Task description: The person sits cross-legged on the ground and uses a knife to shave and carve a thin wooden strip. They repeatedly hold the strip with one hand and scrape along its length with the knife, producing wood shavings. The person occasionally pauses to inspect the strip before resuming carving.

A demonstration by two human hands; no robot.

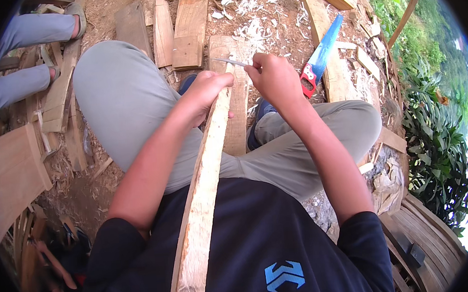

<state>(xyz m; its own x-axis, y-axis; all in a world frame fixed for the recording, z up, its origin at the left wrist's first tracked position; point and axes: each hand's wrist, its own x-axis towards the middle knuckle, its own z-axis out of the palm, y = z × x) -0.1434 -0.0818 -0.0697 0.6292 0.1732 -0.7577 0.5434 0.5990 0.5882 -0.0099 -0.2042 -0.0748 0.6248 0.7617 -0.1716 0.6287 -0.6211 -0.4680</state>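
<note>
asker: the ground (285, 20) here is brown earth with pale shavings (251, 5), and green plants (430, 124) grow at the right side. what do you have in your hands?

me: my left grip (211, 91) is closed around a long wooden strip (201, 202), near its far end. from there, the strip runs back toward me, in front of my dark shirt (250, 226). my right grip (277, 78) is folded around a knife (232, 62), so its handle is hidden.

asker: is the blade touching the wood?

me: it lies across the far end, but i cannot tell if it is touching or just above.

asker: how do you make this cut well?

me: in my judgement i am shaving this end, so i should take thin slices, with the blade at a low angle, and push away from me. my left grip should be behind the edge, because it is quite near. if the blade goes too deep, the strip may split along the grain; then less pressure is better.

asker: and the things around?

me: a plank (237, 121) lies below and could perhaps support the end. a blue saw (326, 46) lies to the right, apart from both grips. another person's legs (38, 29) are at the upper left, so i should watch where the knife points.
</note>
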